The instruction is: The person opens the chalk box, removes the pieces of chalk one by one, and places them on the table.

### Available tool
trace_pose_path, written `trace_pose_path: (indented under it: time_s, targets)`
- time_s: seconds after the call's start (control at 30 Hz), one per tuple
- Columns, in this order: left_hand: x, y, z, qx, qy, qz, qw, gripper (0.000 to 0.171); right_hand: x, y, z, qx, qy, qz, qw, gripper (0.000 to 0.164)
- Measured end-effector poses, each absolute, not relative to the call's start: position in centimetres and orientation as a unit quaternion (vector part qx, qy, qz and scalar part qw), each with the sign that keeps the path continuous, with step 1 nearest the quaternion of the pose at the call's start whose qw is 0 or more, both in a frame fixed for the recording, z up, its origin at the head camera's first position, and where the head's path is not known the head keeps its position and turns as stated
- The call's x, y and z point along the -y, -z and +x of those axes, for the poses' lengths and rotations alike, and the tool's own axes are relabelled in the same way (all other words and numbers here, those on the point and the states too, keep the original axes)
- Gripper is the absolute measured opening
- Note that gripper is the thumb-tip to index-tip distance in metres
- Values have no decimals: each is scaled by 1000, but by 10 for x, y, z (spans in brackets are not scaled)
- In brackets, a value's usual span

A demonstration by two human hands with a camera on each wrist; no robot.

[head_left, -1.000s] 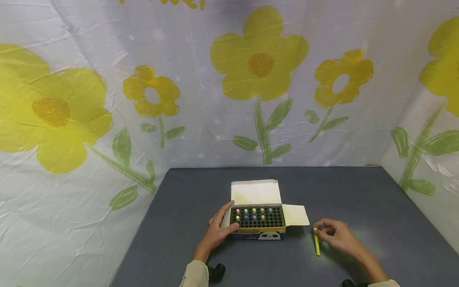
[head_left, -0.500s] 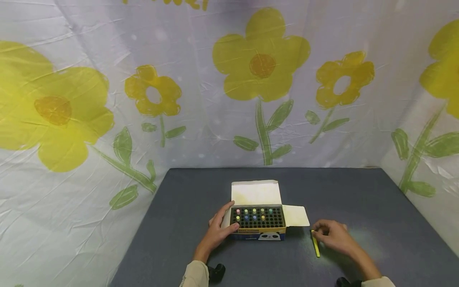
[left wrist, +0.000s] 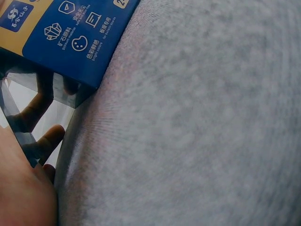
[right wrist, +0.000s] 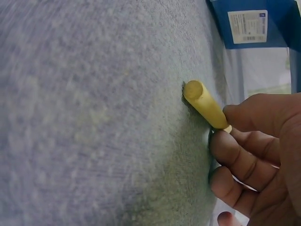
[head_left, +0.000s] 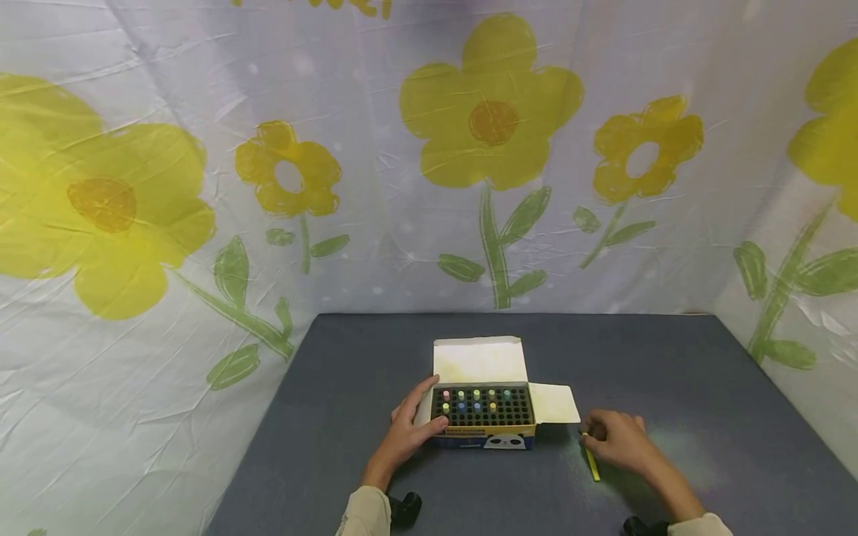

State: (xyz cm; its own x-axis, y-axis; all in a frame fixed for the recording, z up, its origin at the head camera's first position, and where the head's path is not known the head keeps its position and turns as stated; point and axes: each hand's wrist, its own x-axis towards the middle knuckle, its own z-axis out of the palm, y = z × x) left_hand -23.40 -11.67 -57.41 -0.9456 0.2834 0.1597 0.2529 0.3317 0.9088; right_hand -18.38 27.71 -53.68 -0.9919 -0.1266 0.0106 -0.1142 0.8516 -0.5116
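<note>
An open chalk box (head_left: 507, 441), blue and yellow with a panda face, stands on the dark table. My left hand (head_left: 406, 429) grips its left end, thumb at the front edge and fingers along the left side; in the left wrist view some fingers show beside the flap. Inside the box, a black holder (head_left: 512, 418) with rows of holes has several coloured chalk sticks upright in it. To the right of the box, my right hand (head_left: 620, 441) pinches the far end of a yellow chalk stick (right wrist: 207, 106) between thumb and fingers. The stick lies slanted along the tabletop, its near end pointing towards me.
The white lid (head_left: 480, 359) stands raised behind the box, and a white side flap (head_left: 554, 403) sticks out to the right, close to my right hand. A cloth (head_left: 375, 246) printed with yellow flowers hangs behind the table (head_left: 335, 357) and at its sides.
My right hand has shifted slightly left, and the far end of the yellow chalk stick has swung left with it. The left hand and the box stay in place.
</note>
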Motion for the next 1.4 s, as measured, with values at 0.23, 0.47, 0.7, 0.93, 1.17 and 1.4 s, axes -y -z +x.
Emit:
trace_pose_path:
  time_s: [0.23, 0.47, 0.7, 0.93, 1.17, 1.4]
  targets:
    - [116, 573, -235, -819, -550, 162, 16, 73, -284, 535, -181, -953, 296, -64, 8, 4]
    - [116, 571, -234, -820, -550, 156, 18, 73, -286, 524, -181, -921, 385, -52, -38, 21]
    - [117, 571, -235, -812, -559, 166, 15, 73, -265, 512, -183, -875, 448, -107, -151, 25]
    - [118, 573, -233, -810, -561, 171, 20, 73, -237, 512, -186, -854, 465, -126, -195, 24]
    - [118, 572, -231, -811, -560, 168, 19, 72, -218, 513, -193, -850, 484, -112, -175, 25]
    - [118, 571, -231, -808, -563, 172, 24, 72, -203, 509, -203, -857, 468, -131, -170, 29]
